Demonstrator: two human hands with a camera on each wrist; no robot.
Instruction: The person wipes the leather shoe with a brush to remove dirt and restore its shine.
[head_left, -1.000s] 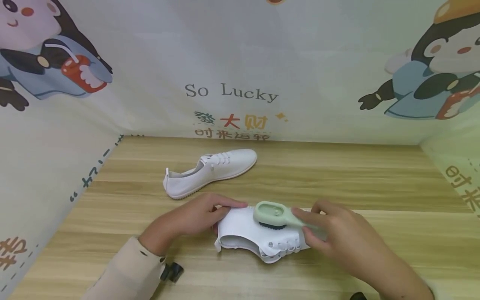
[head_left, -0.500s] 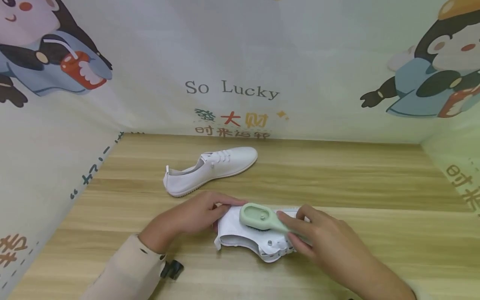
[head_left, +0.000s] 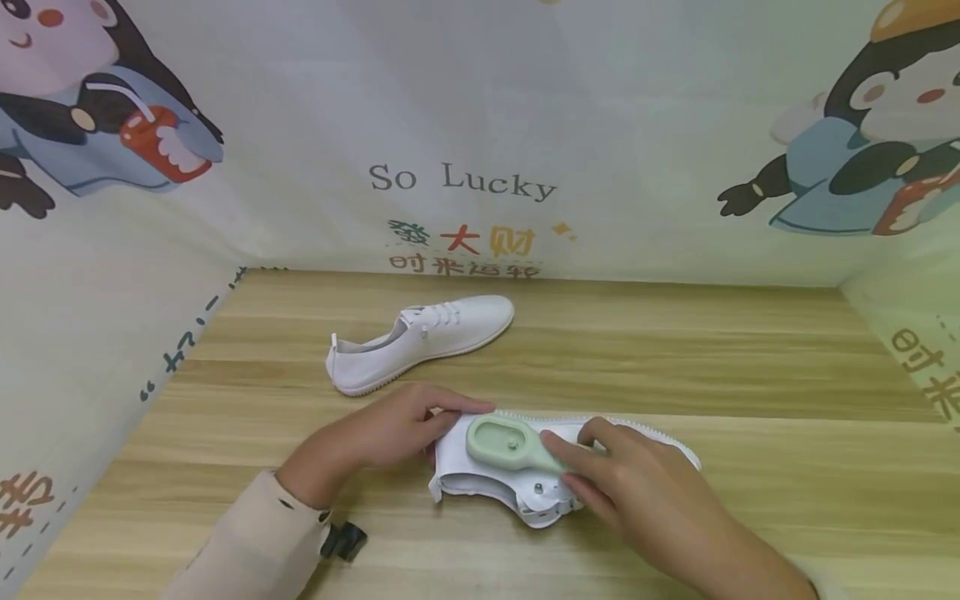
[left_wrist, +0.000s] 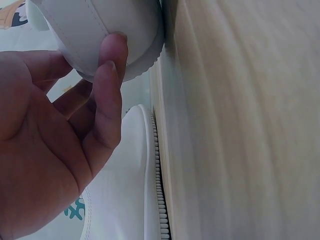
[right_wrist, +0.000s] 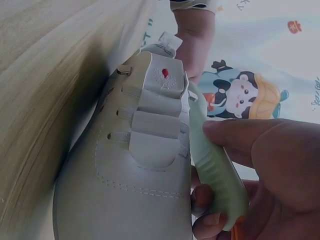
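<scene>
A white lace-up shoe [head_left: 457, 454] lies on its side on the wooden table, sole edge away from me and opening toward me. My left hand [head_left: 405, 427] grips its heel; in the left wrist view the fingers [left_wrist: 112, 55] curl around the heel's back. A pale green shoe brush [head_left: 498, 442] lies against the upper side of that shoe near the heel, bristles hidden beneath its head. My right hand [head_left: 652, 492] holds the brush by its handle [right_wrist: 220, 180], with the thumb along it. The shoe's tongue and laces [right_wrist: 157, 125] face the right wrist camera.
The matching white shoe [head_left: 450, 333] stands upright farther back, toe to the right. Behind the wooden table [head_left: 750, 358] rises a printed white cloth wall [head_left: 637, 167], with sides left and right. A small black object [head_left: 345, 542] is by the left sleeve.
My right hand has moved the brush left along the shoe's side toward the heel, uncovering the toe. The left hand and both shoes have stayed in place.
</scene>
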